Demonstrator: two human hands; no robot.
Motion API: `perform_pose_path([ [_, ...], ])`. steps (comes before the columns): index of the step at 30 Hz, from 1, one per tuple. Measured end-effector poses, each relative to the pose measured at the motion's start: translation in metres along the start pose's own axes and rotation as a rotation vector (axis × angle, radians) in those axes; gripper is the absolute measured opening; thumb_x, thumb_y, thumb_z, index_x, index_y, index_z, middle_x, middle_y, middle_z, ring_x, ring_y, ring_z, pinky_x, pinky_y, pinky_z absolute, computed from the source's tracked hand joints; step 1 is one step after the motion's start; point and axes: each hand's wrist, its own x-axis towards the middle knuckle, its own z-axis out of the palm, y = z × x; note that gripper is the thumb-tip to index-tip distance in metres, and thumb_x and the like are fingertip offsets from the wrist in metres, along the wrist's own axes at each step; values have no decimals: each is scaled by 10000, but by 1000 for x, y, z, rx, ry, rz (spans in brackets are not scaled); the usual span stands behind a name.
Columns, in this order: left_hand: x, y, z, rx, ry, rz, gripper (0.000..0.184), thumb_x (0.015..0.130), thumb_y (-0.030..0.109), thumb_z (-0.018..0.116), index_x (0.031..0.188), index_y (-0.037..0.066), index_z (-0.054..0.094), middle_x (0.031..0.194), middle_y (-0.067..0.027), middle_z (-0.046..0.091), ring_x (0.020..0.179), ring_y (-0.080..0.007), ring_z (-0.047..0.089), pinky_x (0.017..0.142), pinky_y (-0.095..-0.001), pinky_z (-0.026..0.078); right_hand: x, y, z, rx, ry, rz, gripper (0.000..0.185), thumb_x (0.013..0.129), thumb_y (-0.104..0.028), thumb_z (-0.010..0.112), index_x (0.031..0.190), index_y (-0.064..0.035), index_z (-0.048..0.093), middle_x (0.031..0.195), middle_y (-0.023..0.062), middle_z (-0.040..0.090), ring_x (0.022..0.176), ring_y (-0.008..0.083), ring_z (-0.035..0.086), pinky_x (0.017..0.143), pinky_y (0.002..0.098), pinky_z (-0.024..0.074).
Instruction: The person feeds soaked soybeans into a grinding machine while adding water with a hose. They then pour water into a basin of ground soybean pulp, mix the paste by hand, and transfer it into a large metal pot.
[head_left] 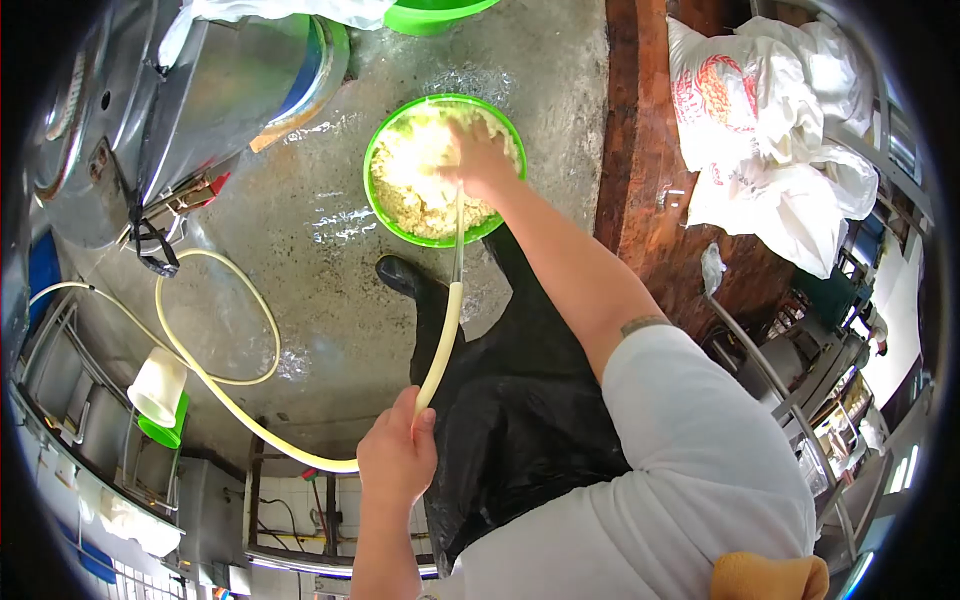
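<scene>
The hose [442, 340] passes through the left grip [397, 447], which is clamped on it some way back from its open end. That end points at the basin [371, 200], and a clear stream [459, 240] runs from it over the near rim. The pale grain [410, 185] fills the basin, directly at the right grip [482, 165] and well apart from the left. Glare covers the right fingertips, so I cannot tell whether they are apart or together.

The right arm [575, 260] stretches forward and inward, nearly straight, its hand inside the right rim. The left forearm [387, 550] points forward, thumb along the hose's right side.

The basin sits on the wet floor [330, 375], near the floor's right edge, where brown boards [645, 215] begin. 1 boot [402, 276] stands near the near rim; the hose lies in 1 loop toward the floor's left edge.
</scene>
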Motion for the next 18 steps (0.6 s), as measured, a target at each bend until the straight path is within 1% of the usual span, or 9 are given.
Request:
perform_pose_path([
  [2,5,-1,5,-2,-4,4,338,1027,289,599,1301,91,621,853,-163,697,788,-392,691,696,-500,540,25,6,2,199,-95,82,1031,797,-384,841,1630,-140,283,1542,231,492,1334,444,556,1165,474,432],
  [3,7,-2,8,-14,12,17,338,1027,291,598,1301,93,619,847,-164,696,785,-394,690,697,-502,538,39,10,-3,321,-245,111,1047,796,-390,839,1613,-49,279,1388,276,613,1232,393,643,1091,445,500],
  [4,11,-4,10,-24,33,32,337,1028,292,597,1301,96,617,841,-165,696,783,-397,689,698,-505,537,61,20,5,325,-248,111,1047,796,-390,839,1613,-49,279,1388,276,613,1232,393,643,1091,445,500],
  [5,15,-5,11,-21,32,26,337,1028,292,597,1301,96,617,841,-165,696,783,-397,689,698,-505,537,84,31,18,334,-379,100,1044,788,-387,839,1604,-36,291,1299,285,655,1175,375,673,1059,433,520],
  [8,12,-4,8,58,-29,-9,323,1030,298,589,1287,105,616,851,-171,701,789,-404,691,706,-515,534,89,38,27,296,-583,87,1067,754,-369,844,1597,-6,299,1418,346,551,1255,409,627,1071,457,514],
  [10,7,-4,4,97,-153,-107,307,1033,303,580,1272,114,612,851,-175,702,803,-407,693,717,-527,531,36,32,52,136,55,-47,1087,733,-349,852,1603,-13,293,1627,332,274,1391,473,495,1110,512,483],
  [12,3,-4,1,113,-166,-105,299,1034,303,578,1266,117,609,847,-176,700,808,-405,693,719,-530,530,-21,21,23,129,-123,-61,1106,735,-354,855,1630,-84,264,1694,295,44,1476,527,344,1177,565,402],
  [15,2,-4,1,125,-174,-98,292,1034,299,576,1267,124,604,845,-171,698,814,-402,692,721,-530,530,-64,-6,24,56,-199,26,1045,735,-317,860,1611,-145,318,1684,307,86,1461,528,366,1181,585,393],
  [18,8,-6,6,80,-125,-76,293,1033,291,578,1273,124,603,855,-160,699,817,-400,689,719,-524,531,-36,-13,50,-24,-243,105,975,729,-260,866,1569,-173,380,1683,305,64,1438,530,396,1139,600,439],
])
